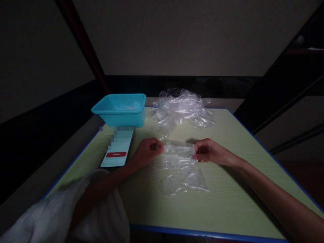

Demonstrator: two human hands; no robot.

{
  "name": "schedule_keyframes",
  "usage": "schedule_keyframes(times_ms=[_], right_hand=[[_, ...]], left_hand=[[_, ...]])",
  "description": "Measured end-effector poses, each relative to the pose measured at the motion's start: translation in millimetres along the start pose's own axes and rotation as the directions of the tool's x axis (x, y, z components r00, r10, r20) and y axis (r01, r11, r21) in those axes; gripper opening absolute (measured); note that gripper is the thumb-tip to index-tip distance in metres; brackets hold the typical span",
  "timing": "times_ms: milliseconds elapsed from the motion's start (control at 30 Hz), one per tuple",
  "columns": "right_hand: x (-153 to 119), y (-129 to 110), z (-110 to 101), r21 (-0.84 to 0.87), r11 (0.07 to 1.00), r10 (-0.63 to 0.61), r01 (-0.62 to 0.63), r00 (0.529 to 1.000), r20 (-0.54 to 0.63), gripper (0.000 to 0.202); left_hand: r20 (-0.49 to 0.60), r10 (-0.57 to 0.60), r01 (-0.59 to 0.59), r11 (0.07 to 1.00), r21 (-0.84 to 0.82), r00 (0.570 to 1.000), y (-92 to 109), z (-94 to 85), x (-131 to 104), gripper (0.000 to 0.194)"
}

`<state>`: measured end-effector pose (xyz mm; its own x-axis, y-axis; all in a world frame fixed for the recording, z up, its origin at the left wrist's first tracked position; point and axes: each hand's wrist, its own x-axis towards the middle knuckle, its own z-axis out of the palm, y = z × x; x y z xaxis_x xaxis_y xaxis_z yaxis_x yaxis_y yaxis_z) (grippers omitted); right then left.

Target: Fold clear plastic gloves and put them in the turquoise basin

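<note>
A clear plastic bag (181, 172) lies spread over the middle of the table, its upper edge stretched between my two hands. My left hand (149, 151) pinches the upper left corner between thumb and fingers. At the upper right corner, my right hand (206, 151) grips the same bag with curled fingers. Just beyond the hands, a heap of crumpled clear plastic bags (183, 109) sits at the back of the table, and part of it reaches close to the held bag's top edge.
A turquoise plastic basin (121, 116) stands at the back left of the pale table (227, 199), which has a blue edge. In front of the basin lies a phone (117, 148) with a lit screen, left of my left hand.
</note>
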<state>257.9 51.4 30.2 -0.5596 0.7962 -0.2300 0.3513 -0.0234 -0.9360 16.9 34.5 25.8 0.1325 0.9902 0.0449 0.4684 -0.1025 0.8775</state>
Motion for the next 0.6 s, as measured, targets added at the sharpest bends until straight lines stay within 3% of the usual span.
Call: schedule_keyframes(times_ms=[167,433,600], right_hand=[[0,-1,-1,-0.016,0.999,0.037,-0.038,0.999,-0.039,0.026],[-2,0,-1,-0.009,0.996,0.083,-0.084,0.994,-0.074,0.024],[-3,1,-2,0.028,0.995,0.101,-0.1,0.993,-0.058,0.027]], left_hand=[[-0.055,0.032,-0.033,0.999,-0.004,0.998,8,0.2,-9,0.004],[0.004,0.106,-0.105,0.987,-0.12,0.994,12,6.9,-26,0.008],[0.003,0.151,-0.15,0.988,-0.041,0.989,4,5.7,-28,0.007]])
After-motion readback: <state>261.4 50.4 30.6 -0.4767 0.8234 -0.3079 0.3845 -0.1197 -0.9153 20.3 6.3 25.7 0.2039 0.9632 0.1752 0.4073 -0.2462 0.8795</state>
